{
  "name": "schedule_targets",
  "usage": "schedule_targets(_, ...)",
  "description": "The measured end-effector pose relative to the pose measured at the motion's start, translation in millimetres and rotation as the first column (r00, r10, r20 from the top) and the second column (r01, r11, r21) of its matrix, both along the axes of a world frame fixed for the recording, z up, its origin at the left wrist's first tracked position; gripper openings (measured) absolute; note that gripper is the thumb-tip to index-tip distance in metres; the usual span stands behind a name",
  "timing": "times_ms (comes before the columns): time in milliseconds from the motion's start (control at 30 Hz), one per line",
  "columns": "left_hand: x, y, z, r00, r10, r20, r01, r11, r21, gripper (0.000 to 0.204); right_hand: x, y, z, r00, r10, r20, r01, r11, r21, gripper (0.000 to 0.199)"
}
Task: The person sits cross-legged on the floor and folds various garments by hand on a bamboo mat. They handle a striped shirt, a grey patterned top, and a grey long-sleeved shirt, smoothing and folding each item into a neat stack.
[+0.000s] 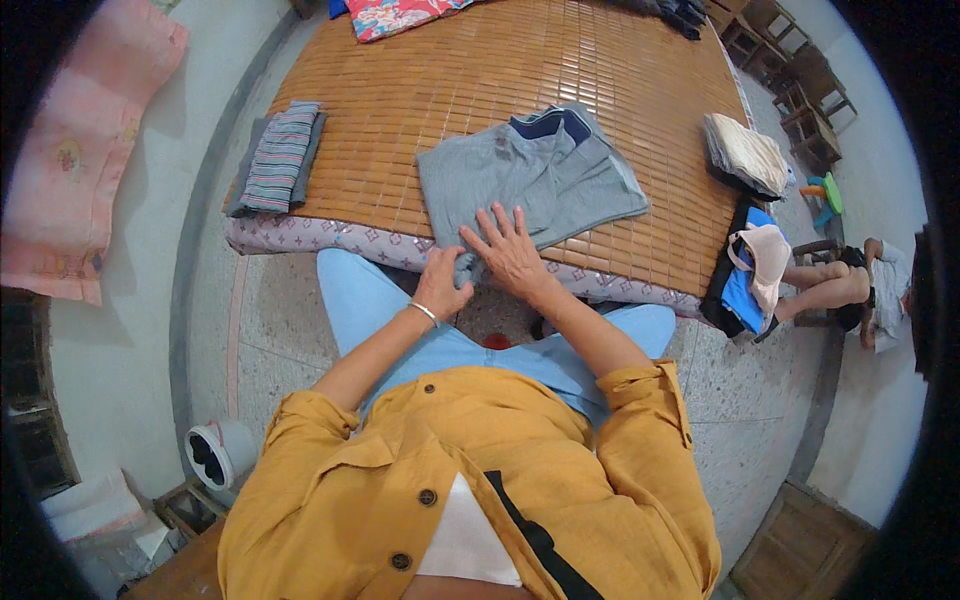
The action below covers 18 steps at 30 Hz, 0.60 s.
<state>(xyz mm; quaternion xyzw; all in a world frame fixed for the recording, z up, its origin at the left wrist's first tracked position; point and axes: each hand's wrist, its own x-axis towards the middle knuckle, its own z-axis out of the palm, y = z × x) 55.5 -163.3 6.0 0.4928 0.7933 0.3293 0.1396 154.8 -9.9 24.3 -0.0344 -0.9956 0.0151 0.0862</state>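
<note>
A grey shirt (500,170) with a dark blue inner collar is spread, partly folded, on the slatted bamboo mat (380,110) in front of me. My left hand (441,285) is closed on a bunched bit of its near edge, which hangs over the front of the bed. On the same near part of the cloth lies my right hand (507,252), its fingers spread and its palm down. The shirt's far corner and right side rest on the mat, slightly creased.
Folded striped clothing (277,160) lies at the mat's left edge. On the right are a folded cream pile (745,155) and a blue garment with a beige bra (768,258). A seated person (850,285) is beyond. A white bucket (222,452) stands at lower left.
</note>
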Motion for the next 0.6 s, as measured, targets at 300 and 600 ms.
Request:
schedule_targets(300,-29.7,24.1,43.7,0.943,-0.315,-0.112,0.33,0.927,0.176,0.045,70.7,42.0,12.5,0.977,0.204,0.054,-0.196,0.973,-0.125,0.064)
schedule_targets(600,-50.4,96.4,21.0,0.596,-0.714,-0.367,0.673,0.694,-0.258,0.079,125.5,45.4,23.6,0.959,0.265,0.101,-0.223,0.925,-0.308,0.079)
